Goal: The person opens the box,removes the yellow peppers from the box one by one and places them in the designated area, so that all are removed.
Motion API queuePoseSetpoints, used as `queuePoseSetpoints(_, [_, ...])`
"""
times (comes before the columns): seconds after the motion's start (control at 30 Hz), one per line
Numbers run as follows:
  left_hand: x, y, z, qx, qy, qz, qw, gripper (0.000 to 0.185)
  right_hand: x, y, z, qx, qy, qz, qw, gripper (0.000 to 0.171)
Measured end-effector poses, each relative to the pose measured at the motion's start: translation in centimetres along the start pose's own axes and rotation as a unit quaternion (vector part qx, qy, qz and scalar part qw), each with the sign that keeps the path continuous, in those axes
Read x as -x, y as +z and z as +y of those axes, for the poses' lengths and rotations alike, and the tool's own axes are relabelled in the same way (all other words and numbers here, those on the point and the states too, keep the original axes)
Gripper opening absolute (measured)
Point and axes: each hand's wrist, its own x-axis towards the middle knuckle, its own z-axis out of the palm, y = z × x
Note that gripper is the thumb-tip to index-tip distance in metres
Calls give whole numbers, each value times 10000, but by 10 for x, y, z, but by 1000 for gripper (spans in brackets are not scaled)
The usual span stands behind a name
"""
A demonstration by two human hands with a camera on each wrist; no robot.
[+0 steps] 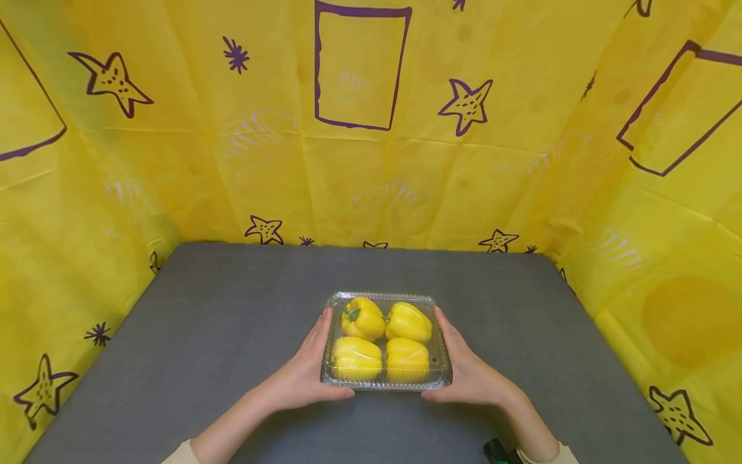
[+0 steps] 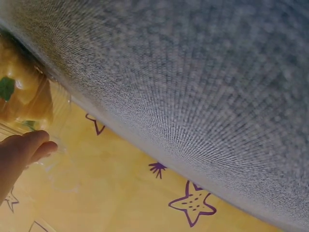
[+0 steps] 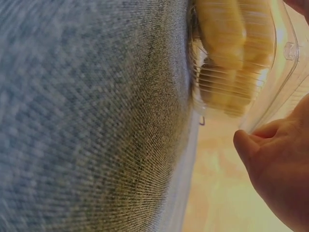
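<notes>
A clear plastic clamshell container (image 1: 439,353) with several yellow bell peppers (image 1: 408,322) in it sits between my two hands in the head view. One pepper at its far left shows a green stem. My left hand (image 1: 310,367) grips the left side, fingers along the wall and thumb at the near edge. On the opposite side my right hand (image 1: 469,370) holds it the same way. The left wrist view shows the left thumb (image 2: 29,145) against the clear plastic. Ribbed plastic and yellow peppers (image 3: 219,34) appear above the right thumb (image 3: 248,145) in the right wrist view.
Under the container lies a dark grey tabletop (image 1: 232,309). Yellow cloth (image 1: 394,161) printed with purple stars and frames hangs at the back and both sides. A small dark object (image 1: 500,452) shows beside the right wrist at the bottom edge.
</notes>
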Motion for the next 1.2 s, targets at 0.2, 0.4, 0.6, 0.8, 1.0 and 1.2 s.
queuePoseSetpoints(0.2, [0, 1, 1, -55, -1, 52, 10000, 131, 1, 0, -1, 160, -37, 86, 9998, 131])
queuePoseSetpoints(0.4, [0, 2, 1, -251, 78, 236, 9994, 131, -1, -1, -1, 324, -169, 108, 9993, 130])
queuePoseSetpoints(0.6, [0, 3, 1, -514, 230, 477, 9973, 130, -1, -2, -1, 419, -231, 196, 9987, 129])
queuePoseSetpoints(0.8, [-1, 5, -1, -761, 333, 680, 9942, 127, -1, -1, 0, 464, -241, 232, 9984, 129])
queuePoseSetpoints(1.0, [-1, 6, 1, -903, 414, 893, 9910, 125, -2, 0, -1, 424, -183, 280, 9985, 128])
queuePoseSetpoints(1.2, [-1, 6, 3, -1027, 476, 1017, 9884, 122, -2, -1, -1, 413, -156, 335, 9985, 127])
